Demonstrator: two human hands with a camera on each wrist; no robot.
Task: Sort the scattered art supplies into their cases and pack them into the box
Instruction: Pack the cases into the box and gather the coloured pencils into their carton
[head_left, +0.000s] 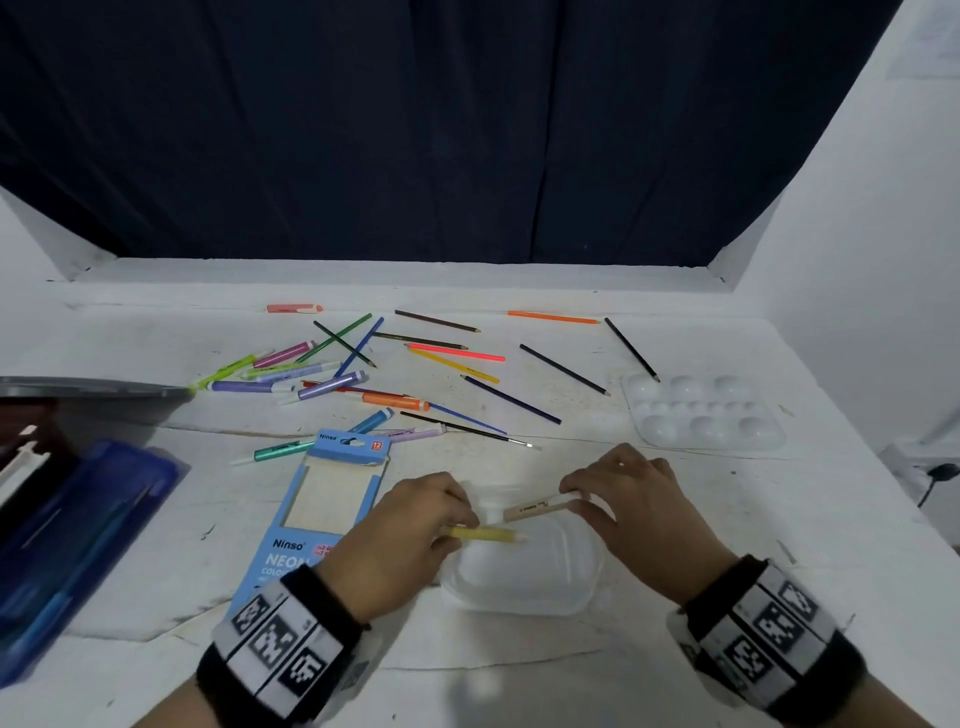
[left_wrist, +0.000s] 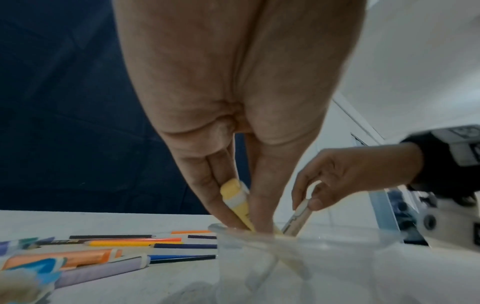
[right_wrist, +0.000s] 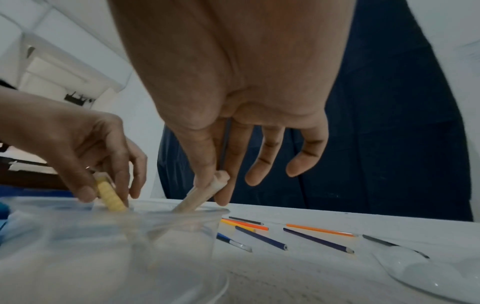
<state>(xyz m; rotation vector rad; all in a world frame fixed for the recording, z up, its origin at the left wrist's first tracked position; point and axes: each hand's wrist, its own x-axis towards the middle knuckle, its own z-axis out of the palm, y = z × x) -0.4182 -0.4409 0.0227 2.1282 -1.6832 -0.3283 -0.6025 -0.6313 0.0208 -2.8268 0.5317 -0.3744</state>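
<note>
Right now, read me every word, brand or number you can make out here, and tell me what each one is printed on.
"Ninso": blue pencil box, top flap and again lower front.
"12": red tag on the flap.
"NEON", cut off by the left hand: box front.
Smaller box print: blurred.
Print on the beige marker: too small.
Wristband patterns: codes, not text.

black wristbands (head_left: 769, 634), white bands, square black-white markers.

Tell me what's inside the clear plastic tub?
The tips of two markers dip into the clear plastic tub: a yellow marker pinched by the left hand, a beige marker by the right hand. Its blurry bottom looks bare.
</note>
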